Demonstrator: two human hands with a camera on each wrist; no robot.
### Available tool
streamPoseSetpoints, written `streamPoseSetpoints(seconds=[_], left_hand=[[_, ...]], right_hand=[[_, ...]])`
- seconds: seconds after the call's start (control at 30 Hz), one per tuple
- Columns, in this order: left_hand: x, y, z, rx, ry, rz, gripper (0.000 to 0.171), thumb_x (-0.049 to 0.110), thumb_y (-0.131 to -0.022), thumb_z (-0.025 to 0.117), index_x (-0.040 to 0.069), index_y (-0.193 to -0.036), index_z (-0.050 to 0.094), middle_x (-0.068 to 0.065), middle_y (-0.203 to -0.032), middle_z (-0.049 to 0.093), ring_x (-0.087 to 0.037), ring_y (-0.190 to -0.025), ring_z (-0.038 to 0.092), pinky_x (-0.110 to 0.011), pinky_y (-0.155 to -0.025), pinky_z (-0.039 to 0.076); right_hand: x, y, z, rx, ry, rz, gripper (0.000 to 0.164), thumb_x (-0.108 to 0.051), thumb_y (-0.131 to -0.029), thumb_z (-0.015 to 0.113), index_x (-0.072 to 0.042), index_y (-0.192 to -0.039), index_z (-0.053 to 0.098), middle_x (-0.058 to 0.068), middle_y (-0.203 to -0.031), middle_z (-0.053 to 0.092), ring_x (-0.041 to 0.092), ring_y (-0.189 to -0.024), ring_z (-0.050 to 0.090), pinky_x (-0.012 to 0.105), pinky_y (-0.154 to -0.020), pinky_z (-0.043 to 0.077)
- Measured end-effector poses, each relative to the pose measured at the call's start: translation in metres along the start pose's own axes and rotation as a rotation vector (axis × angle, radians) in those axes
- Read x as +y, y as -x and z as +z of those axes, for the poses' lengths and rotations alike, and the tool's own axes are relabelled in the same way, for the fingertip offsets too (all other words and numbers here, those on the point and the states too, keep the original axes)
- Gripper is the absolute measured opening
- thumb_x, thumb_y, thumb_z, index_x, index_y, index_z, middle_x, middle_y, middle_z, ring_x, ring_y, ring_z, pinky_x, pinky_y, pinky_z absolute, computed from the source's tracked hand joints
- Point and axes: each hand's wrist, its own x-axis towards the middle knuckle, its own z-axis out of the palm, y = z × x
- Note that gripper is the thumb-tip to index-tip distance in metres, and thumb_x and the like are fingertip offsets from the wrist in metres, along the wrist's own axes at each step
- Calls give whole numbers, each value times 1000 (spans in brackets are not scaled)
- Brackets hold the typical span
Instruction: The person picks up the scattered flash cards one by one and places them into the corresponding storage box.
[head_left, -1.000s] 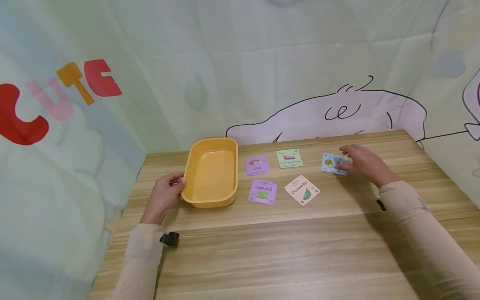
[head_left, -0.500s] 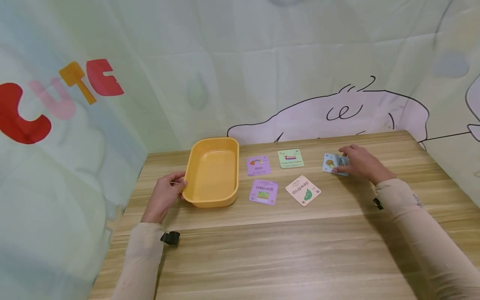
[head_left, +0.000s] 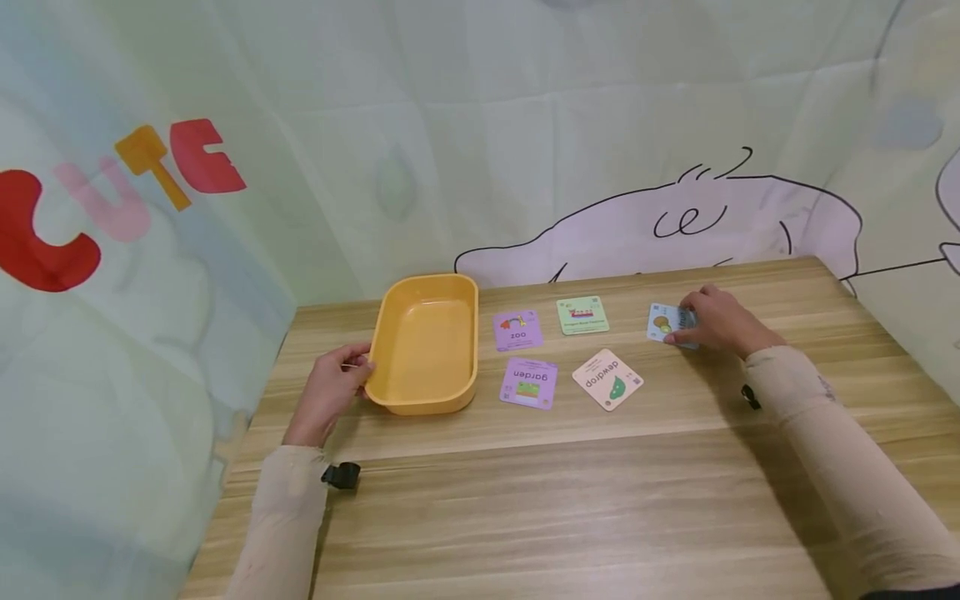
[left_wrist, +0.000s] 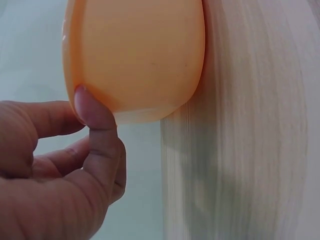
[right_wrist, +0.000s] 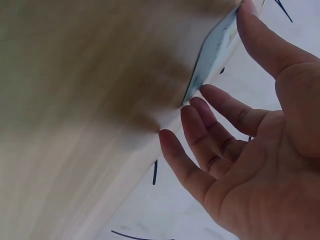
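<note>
A yellow plastic bin [head_left: 426, 354] stands at the left of the table. My left hand [head_left: 330, 392] grips its left rim, the thumb over the rim and the fingers outside, as the bin's rounded corner [left_wrist: 140, 60] shows in the left wrist view. Far right, my right hand [head_left: 727, 323] is over a blue picture card [head_left: 660, 323] with kiwi fruit on it. Thumb and fingertips pinch the card by opposite edges, and part of its word is covered. In the right wrist view the blue card [right_wrist: 212, 55] lies at or just over the tabletop, between thumb and index finger.
Between bin and right hand lie a purple card [head_left: 517, 331] with "zoo", a green card [head_left: 582, 316], a purple "garden" card [head_left: 528, 383] and a pale "dewdrop" card [head_left: 607, 380]. A printed curtain [head_left: 510, 167] hangs behind the wooden table [head_left: 570, 508].
My right hand has shifted slightly left, and its thumb and fingers have closed on the blue card's edges. The left hand and the bin have stayed put.
</note>
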Motion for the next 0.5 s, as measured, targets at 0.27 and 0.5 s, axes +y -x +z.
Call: streamPoseSetpoints(seconds=[0.27,0.5], left_hand=[[0,0,-1,-4,0,-2,42,8,-104,53,-4,-144,50,-16,-116,51,-20,-88,53,-23,-65,55],[0,-1,-1,-5,-3,2,42,7,-104,54,-5,-144,50,-15,-115,51,-18,-87,53,-23,-64,55]], right_hand=[[-5,-8,-9,-43,-30,41,76,-39,-82,85,16,-126,54,35,-126,46,44,-109,45,60,-99,42],[-6,-9,-13,-70,-55,49,73,-36,-82,85,15,-124,55,33,-124,47,43,-108,45,60,-99,42]])
